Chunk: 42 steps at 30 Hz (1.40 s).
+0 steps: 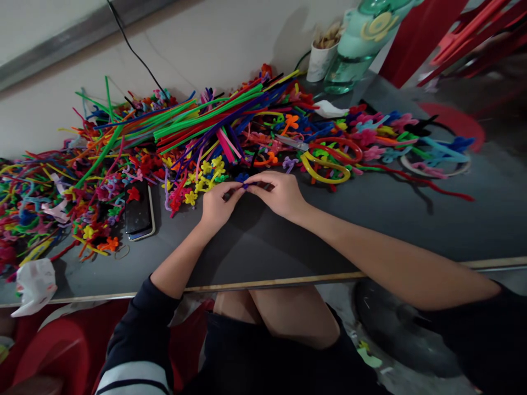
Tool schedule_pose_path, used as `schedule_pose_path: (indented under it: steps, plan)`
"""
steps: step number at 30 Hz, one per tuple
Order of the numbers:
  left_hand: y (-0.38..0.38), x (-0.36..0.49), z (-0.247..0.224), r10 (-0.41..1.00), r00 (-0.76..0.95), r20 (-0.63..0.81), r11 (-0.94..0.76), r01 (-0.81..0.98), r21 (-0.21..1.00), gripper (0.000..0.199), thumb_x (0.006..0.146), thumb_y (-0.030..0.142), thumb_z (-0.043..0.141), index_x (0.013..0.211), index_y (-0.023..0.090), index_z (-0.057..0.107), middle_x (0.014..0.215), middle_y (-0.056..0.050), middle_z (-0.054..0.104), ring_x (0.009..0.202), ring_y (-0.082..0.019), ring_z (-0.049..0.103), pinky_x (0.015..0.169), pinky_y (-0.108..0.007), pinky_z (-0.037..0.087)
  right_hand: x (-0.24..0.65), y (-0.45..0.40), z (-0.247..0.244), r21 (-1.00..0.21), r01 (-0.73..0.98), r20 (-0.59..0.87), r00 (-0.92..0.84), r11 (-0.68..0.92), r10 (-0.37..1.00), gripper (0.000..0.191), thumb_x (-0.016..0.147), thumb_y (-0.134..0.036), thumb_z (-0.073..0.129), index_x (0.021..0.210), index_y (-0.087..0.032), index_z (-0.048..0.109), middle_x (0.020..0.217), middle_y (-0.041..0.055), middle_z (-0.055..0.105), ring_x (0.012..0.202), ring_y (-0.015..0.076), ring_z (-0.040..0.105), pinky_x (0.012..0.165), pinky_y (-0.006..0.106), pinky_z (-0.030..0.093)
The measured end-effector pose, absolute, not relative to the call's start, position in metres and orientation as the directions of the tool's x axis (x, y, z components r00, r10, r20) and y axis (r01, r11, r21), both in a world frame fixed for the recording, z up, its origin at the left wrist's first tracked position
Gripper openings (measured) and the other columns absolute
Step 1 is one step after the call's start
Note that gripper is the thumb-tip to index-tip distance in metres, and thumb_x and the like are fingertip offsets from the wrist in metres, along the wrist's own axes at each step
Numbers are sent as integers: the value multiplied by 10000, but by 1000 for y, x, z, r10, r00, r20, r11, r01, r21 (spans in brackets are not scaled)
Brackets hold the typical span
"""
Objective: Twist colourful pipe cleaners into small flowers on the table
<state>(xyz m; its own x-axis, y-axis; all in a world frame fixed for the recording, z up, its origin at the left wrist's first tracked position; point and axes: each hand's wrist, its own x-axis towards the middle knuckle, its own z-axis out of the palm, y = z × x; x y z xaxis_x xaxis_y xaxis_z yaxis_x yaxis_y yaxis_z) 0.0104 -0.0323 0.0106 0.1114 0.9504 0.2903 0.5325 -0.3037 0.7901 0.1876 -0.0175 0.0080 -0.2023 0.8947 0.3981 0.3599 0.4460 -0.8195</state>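
Close together over the grey table (pixel 263 241), my left hand (pixel 218 206) and my right hand (pixel 282 193) pinch a small dark-blue pipe cleaner piece (pixel 246 186) between thumbs and fingertips. Most of that piece is hidden by the fingers. Just beyond the hands lie yellow pipe cleaner flowers (pixel 209 173). A pair of scissors (pixel 325 156) with one red and one yellow handle loop rests to the right of my right hand. Long straight pipe cleaners (pixel 209 118) in green, red and blue are heaped behind.
A phone (pixel 139 211) lies left of my hands, with a red flower on it. Crumpled tissue (pixel 36 282) sits at the left front edge. At the back right stand a green bottle (pixel 349 60) and a white cup (pixel 320 61). A headband (pixel 436 164) lies at right.
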Motion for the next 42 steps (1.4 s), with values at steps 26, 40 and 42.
schedule_pose_path:
  steps: [26,40,42]
  plan:
    - [-33,21,1,974,-15,226,-201,408,891,125,794,294,717,848,181,721,809,-22,730,676,-115,637,629,-247,494,184,-16,1,-859,346,358,-123,378,926,142,774,-305,649,800,-173,693,732,39,705,636,156,634,618,296,511]
    - [-29,14,-1,919,93,382,-376,496,783,115,867,248,642,921,206,734,903,-33,756,770,-141,692,648,-254,531,181,-16,0,-948,180,240,-138,263,961,267,795,-413,649,875,-161,693,755,61,695,647,177,650,544,297,505]
    - [-28,13,0,916,105,386,-388,468,794,135,883,262,621,933,208,734,909,-37,754,778,-140,693,662,-259,541,181,-13,-1,-984,37,167,-182,177,969,335,764,-483,689,864,-164,681,738,53,676,630,170,645,477,268,487]
